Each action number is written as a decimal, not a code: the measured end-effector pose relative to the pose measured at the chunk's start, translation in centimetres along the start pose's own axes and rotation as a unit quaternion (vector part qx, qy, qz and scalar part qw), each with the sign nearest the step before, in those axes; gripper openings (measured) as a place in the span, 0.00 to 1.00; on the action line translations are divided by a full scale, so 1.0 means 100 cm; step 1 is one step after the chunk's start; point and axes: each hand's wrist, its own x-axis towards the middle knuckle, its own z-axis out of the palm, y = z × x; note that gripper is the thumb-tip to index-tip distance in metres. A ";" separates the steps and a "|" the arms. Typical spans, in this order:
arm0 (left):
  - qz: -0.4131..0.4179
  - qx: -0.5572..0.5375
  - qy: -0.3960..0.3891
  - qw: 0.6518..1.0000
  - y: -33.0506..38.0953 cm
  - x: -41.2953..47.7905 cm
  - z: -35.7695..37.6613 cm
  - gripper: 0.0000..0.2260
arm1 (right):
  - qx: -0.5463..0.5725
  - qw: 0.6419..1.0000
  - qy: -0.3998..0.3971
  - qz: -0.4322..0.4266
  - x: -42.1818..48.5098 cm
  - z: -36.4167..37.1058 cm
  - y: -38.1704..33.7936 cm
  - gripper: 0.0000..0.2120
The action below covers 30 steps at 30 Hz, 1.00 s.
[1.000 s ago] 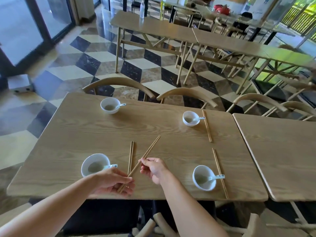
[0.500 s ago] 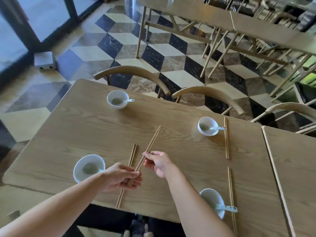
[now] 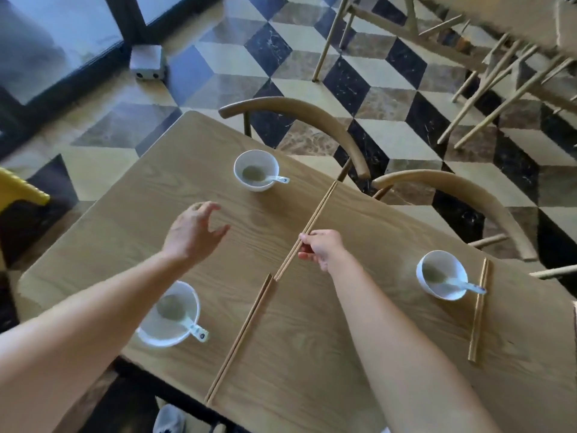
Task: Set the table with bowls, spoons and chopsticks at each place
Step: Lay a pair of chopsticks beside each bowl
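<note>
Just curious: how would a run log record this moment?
right hand: grip on chopsticks | left hand: open, empty | far-left bowl: lacks chopsticks

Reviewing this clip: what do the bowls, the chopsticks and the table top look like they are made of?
Bowls, e.g. the far bowl: likely glazed ceramic, though melamine is possible; smooth glossy white.
Chopsticks in the right hand, the held chopsticks: apparently bamboo or wood; matte tan, slim and straight.
Table top: wood or wood-look laminate; pale with flowing grain lines and a low sheen. The picture cannot settle which.
</note>
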 end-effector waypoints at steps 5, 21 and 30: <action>-0.033 0.182 -0.029 0.982 -0.087 0.058 -0.007 0.42 | -0.076 0.997 -0.008 -0.007 0.047 0.012 -0.009 0.08; 0.018 0.253 0.007 0.967 -0.177 0.066 0.049 0.37 | -0.261 0.950 0.161 -0.052 0.100 0.037 -0.011 0.07; 0.021 0.248 0.028 0.968 -0.174 0.063 0.048 0.38 | -0.371 0.900 0.204 -0.102 0.085 0.051 -0.012 0.14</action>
